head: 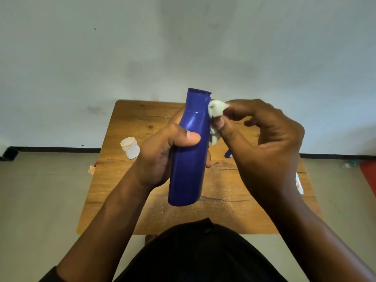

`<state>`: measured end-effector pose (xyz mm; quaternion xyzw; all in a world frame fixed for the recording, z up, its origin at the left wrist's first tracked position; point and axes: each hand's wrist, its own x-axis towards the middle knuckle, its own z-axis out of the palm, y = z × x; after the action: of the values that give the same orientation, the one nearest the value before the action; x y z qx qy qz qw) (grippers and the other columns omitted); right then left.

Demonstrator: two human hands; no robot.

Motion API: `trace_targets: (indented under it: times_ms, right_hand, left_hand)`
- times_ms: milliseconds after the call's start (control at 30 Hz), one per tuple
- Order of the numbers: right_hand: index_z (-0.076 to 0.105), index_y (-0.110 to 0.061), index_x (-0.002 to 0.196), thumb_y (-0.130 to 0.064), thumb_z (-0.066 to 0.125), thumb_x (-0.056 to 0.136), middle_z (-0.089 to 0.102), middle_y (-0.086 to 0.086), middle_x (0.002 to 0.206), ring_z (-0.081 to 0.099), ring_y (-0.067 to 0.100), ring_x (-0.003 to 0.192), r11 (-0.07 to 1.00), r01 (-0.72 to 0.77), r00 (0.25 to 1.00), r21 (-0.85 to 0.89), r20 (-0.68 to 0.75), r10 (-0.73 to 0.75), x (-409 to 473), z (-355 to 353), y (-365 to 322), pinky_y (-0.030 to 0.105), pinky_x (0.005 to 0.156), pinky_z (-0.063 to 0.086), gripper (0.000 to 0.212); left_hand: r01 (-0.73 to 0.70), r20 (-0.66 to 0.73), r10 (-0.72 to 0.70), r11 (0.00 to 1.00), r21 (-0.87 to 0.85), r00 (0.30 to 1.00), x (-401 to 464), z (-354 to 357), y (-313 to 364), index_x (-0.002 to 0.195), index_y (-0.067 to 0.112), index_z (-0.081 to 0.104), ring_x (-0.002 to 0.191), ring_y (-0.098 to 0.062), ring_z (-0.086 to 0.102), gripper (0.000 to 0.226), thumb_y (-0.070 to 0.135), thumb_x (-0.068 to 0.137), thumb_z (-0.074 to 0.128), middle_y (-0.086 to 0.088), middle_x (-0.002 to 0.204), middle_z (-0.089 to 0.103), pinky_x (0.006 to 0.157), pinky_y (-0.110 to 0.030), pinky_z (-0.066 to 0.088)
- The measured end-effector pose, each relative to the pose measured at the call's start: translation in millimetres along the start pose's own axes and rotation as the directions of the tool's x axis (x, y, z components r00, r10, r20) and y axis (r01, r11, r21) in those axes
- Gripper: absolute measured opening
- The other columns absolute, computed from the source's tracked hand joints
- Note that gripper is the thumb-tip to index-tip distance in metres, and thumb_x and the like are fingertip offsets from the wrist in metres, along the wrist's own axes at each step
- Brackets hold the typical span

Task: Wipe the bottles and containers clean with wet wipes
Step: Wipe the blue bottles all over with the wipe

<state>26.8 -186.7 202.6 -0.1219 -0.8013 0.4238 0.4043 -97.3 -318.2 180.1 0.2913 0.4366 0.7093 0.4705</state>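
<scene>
A tall blue plastic bottle point(191, 151) is held upright above the wooden table point(130, 180), cap end pointing away from me. My left hand point(162, 155) is wrapped around its middle, thumb across the front. My right hand point(264, 143) pinches a crumpled white wet wipe point(216, 110) and presses it against the bottle's right side near the neck. A small white jar point(130, 147) lies on the table's left edge. A blue object point(228, 154) peeks out on the table behind my right hand, mostly hidden.
The small table stands against a pale wall. A white packet point(299, 183) lies at the table's right edge, partly hidden by my right wrist. A scrap of paper point(92, 169) sits on the floor at the left, and a red object point(369, 176) at the far right.
</scene>
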Motion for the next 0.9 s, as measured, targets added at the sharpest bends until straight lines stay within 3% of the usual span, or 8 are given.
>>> trace_targets:
  times_ms: [100, 167, 300, 400, 567, 700, 800, 900]
  right_hand:
    - [0.071, -0.028, 0.105, -0.015, 0.079, 0.092, 0.074, -0.017, 0.103, 0.070, 0.009, 0.102, 0.998, 0.059, 0.996, -0.003, 0.060, -0.059, -9, 3, 1, 0.040, 0.092, 0.056, 0.020]
    - [0.072, -0.027, 0.104, -0.021, 0.078, 0.092, 0.075, -0.015, 0.100, 0.072, 0.013, 0.097, 0.998, 0.059, 0.996, -0.005, 0.072, -0.058, -9, 5, 3, 0.047, 0.087, 0.056, 0.015]
    - [0.076, -0.028, 0.105, -0.025, 0.078, 0.094, 0.077, -0.015, 0.098, 0.070, 0.015, 0.093, 0.998, -0.063, 0.998, 0.005, 0.008, 0.063, 8, 5, 7, 0.038, 0.081, 0.055, 0.011]
    - [0.075, -0.032, 0.109, -0.027, 0.075, 0.096, 0.075, -0.019, 0.104, 0.069, 0.015, 0.098, 0.994, -0.107, 0.994, -0.009, 0.005, 0.107, 16, 4, 13, 0.039, 0.080, 0.057, 0.014]
    - [0.079, -0.021, 0.117, -0.019, 0.076, 0.096, 0.076, -0.005, 0.110, 0.068, 0.017, 0.102, 0.986, 0.033, 0.997, -0.165, 0.078, -0.021, 0, 5, 26, 0.039, 0.085, 0.054, 0.021]
    - [0.080, -0.024, 0.114, -0.017, 0.075, 0.092, 0.070, -0.003, 0.105, 0.059, 0.015, 0.100, 0.954, 0.153, 0.971, -0.259, 0.217, -0.097, -26, 0, 34, 0.032, 0.081, 0.047, 0.023]
    - [0.081, -0.024, 0.109, -0.014, 0.074, 0.091, 0.068, -0.001, 0.101, 0.060, 0.019, 0.096, 0.897, 0.280, 0.929, -0.342, 0.332, -0.163, -41, -3, 38, 0.036, 0.078, 0.044, 0.022]
    - [0.081, -0.024, 0.108, -0.014, 0.074, 0.091, 0.068, -0.001, 0.098, 0.060, 0.018, 0.095, 0.902, 0.269, 0.933, -0.337, 0.325, -0.157, -44, -7, 46, 0.033, 0.080, 0.043, 0.021]
  left_hand:
    - [-0.057, -0.097, 0.060, 0.998, 0.031, 0.993, 0, 5, 2, 0.117, 0.011, 0.061, 0.080, -0.022, 0.062, 0.042, 0.032, 0.080, 0.059, -0.007, 0.097, 0.066, 0.071, -0.032, 0.054]
    - [-0.073, -0.217, 0.099, 0.990, 0.123, 0.971, 3, 11, 0, 0.111, 0.013, 0.062, 0.083, -0.020, 0.062, 0.032, 0.037, 0.089, 0.060, -0.006, 0.097, 0.065, 0.072, -0.030, 0.055]
    - [-0.065, -0.269, 0.134, 0.966, 0.250, 0.954, 13, 13, -4, 0.103, 0.031, 0.071, 0.083, -0.009, 0.067, 0.027, 0.038, 0.101, 0.046, 0.005, 0.093, 0.072, 0.072, -0.024, 0.057]
    - [-0.057, -0.220, 0.115, 0.966, 0.254, 0.969, 17, 7, -8, 0.120, 0.022, 0.069, 0.098, -0.015, 0.070, 0.031, 0.032, 0.106, 0.044, -0.003, 0.108, 0.074, 0.084, -0.032, 0.058]
    - [-0.064, -0.199, 0.110, 0.972, 0.225, 0.974, 18, -2, -8, 0.127, 0.013, 0.067, 0.094, -0.010, 0.070, 0.034, 0.023, 0.106, 0.043, 0.003, 0.106, 0.074, 0.075, -0.025, 0.057]
    - [-0.008, -0.291, 0.101, 0.952, 0.305, 0.951, 21, -8, -11, 0.128, 0.016, 0.067, 0.089, -0.016, 0.069, 0.038, 0.036, 0.104, 0.045, 0.000, 0.102, 0.073, 0.073, -0.033, 0.055]
    - [0.011, -0.337, 0.116, 0.935, 0.353, 0.934, 24, -10, -14, 0.124, 0.020, 0.067, 0.092, -0.016, 0.073, 0.035, 0.039, 0.103, 0.048, 0.005, 0.103, 0.075, 0.072, -0.038, 0.056]
    - [0.027, -0.339, 0.106, 0.931, 0.365, 0.935, 26, -12, -15, 0.127, 0.020, 0.067, 0.093, -0.019, 0.073, 0.035, 0.039, 0.101, 0.051, 0.004, 0.105, 0.075, 0.068, -0.038, 0.055]
